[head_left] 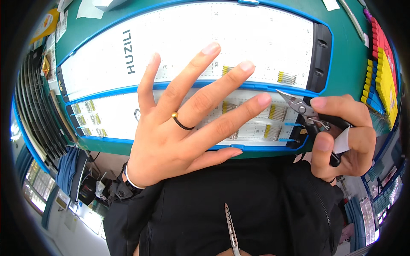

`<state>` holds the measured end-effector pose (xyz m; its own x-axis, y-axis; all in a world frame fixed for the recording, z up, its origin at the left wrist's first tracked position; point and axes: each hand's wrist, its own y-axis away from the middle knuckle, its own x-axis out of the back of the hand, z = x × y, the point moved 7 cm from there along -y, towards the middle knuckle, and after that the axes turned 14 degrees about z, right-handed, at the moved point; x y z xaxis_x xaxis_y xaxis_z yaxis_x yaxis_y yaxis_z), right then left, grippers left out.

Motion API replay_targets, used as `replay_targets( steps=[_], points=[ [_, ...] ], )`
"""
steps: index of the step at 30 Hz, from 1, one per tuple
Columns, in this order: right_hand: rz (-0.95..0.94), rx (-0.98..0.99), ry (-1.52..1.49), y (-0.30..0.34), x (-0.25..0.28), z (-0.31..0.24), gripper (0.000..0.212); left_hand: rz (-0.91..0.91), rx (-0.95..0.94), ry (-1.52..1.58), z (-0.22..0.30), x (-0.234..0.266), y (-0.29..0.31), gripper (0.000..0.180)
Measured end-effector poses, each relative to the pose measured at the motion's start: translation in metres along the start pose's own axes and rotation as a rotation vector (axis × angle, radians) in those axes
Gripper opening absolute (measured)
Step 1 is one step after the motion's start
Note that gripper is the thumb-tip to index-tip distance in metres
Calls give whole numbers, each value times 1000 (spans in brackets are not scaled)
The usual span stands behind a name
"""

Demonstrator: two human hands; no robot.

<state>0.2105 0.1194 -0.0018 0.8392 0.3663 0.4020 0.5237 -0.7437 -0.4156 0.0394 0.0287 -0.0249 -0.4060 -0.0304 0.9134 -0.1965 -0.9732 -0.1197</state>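
Note:
My left hand is spread wide, palm down, over a long open case with blue rims and white inner panels. It wears a thin black ring with a gold bead, and nothing is in it. Beneath and beside its fingers, clusters of small thin metal pieces with yellow ends sit in rows; the hand hides some. At the case's right end, my right hand is closed around small cutting pliers with dark handles. Their pointed jaws reach toward the case's middle hinge. White tape wraps one right finger.
The case rests on a green table. Red, yellow and blue foam-like pieces stand at the right edge. Dark curved strips are stacked at the left. A slim pointed metal clip shows low, before my black clothing.

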Motion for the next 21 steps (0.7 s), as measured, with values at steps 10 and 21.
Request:
replay_targets(
  steps=[10, 21],
  points=[
    [-95, -49, -83, -3, -13, 10, 26, -67, 89, -19, -9, -7, 2, 74],
    [-43, -31, -56, 2, -8, 13, 20, -60, 85, -14, -10, -9, 1, 78]
  ],
)
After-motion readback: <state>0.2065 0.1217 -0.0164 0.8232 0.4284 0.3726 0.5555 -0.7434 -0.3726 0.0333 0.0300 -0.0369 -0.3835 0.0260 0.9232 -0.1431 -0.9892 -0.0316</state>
